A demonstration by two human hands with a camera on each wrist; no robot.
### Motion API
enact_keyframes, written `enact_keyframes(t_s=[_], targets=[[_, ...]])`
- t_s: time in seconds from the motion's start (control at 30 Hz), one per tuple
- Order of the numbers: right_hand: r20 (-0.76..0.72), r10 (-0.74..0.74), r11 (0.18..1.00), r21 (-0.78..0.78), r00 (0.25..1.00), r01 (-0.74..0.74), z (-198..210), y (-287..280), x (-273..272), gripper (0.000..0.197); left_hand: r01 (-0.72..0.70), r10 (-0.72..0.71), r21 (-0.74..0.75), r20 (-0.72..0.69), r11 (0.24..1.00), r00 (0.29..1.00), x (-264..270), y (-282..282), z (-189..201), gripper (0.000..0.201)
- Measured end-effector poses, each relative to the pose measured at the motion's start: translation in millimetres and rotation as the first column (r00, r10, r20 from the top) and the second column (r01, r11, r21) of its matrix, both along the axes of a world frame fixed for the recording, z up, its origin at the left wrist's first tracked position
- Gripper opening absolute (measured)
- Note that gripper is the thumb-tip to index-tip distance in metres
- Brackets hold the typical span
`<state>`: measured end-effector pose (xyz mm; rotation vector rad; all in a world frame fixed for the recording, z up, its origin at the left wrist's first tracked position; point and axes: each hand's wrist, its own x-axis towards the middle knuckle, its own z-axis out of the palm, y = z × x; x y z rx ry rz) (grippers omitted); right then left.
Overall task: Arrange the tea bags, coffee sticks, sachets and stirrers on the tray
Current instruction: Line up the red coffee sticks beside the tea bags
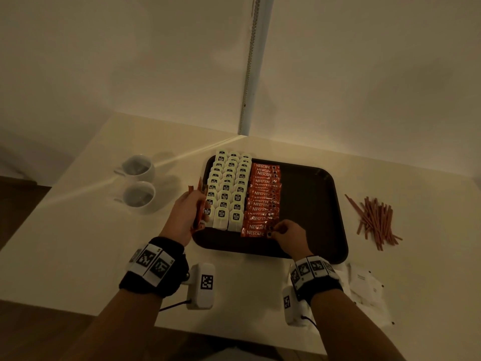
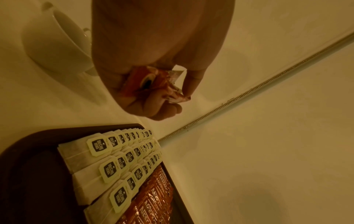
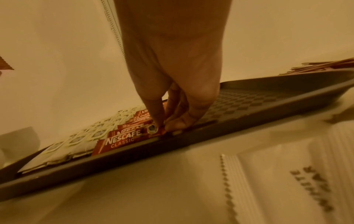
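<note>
A dark tray [image 1: 312,204] lies on the pale table. Rows of white tea bags [image 1: 229,188] fill its left part, and a column of red coffee sticks [image 1: 263,201] lies beside them. My left hand [image 1: 190,214] hovers at the tray's left edge and grips a bundle of red coffee sticks [image 2: 153,81]. My right hand [image 1: 283,233] pinches the right end of the nearest coffee stick [image 3: 122,141] at the tray's front rim [image 3: 172,145]. Brown stirrers [image 1: 374,220] lie in a heap on the table right of the tray. White sachets [image 1: 364,285] lie near my right wrist.
Two white cups [image 1: 139,181] stand on the table left of the tray. The tray's right half [image 3: 249,103] is bare. Walls meet in a corner behind the table, with a metal strip [image 1: 251,66] running down it.
</note>
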<state>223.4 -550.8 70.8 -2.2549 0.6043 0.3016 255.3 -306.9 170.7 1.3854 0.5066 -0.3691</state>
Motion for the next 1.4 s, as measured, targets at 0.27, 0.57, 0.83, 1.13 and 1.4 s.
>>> enact_keyframes(t_s=[0.27,0.57,0.83,1.13,1.4], targets=[[0.011,-0.089,0.996,0.028,0.996,0.089,7.4,1.0,2.1,0.007,0.184,-0.199,0.135,0.111,0.974,0.974,-3.3,-5.6,-4.0,0.017],[0.337,0.173,0.795,0.507,0.925,-0.333,95.7,50.6,17.7,0.013,0.220,-0.288,0.257,0.266,0.941,0.920,0.3,-23.5,5.5,0.018],[0.510,0.073,0.732,0.556,0.857,-0.393,99.6,38.7,19.2,0.015,0.175,-0.163,-0.155,0.089,0.972,0.983,3.9,-13.1,9.8,0.016],[0.491,0.184,0.748,0.492,0.851,-0.446,101.7,46.9,15.7,0.039,0.134,-0.172,0.125,0.373,0.983,0.912,6.6,-14.5,11.0,0.017],[0.350,0.337,0.789,0.402,0.874,-0.466,107.2,47.5,21.4,0.015,0.142,-0.189,0.151,0.363,0.978,0.912,4.5,-20.1,3.9,0.007]])
